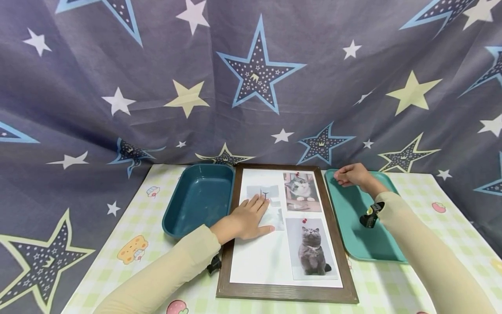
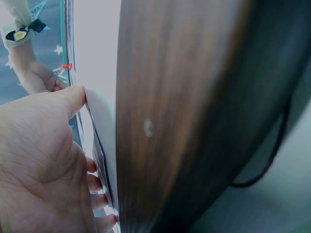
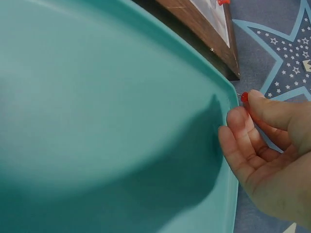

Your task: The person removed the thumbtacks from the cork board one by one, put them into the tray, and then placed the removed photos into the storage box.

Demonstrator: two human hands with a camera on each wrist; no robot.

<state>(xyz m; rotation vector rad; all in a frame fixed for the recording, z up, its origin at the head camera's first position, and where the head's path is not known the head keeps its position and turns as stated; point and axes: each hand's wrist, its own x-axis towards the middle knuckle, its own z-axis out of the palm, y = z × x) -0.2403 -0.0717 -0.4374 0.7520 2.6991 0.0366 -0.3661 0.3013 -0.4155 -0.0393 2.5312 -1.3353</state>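
Note:
My left hand (image 1: 248,220) lies flat with straight fingers on a pale photo (image 1: 277,220) at the left side of a white, brown-framed board (image 1: 255,268). The hand covers much of that photo. My right hand (image 1: 354,175) is over the far end of the green tray (image 1: 368,244), pinching a red push pin (image 3: 244,97) between thumb and finger, its metal point showing. On the board's right side are a tabby cat photo (image 1: 301,192) and a grey cat photo (image 1: 311,253), each with a red push pin at its top.
Left of the board stands a deep blue tray (image 1: 200,168), close against the frame. A checked tablecloth (image 1: 113,279) covers the table. Behind it hangs a grey star-patterned curtain (image 1: 157,52). Black wrist cameras (image 1: 370,216) sit at both wrists.

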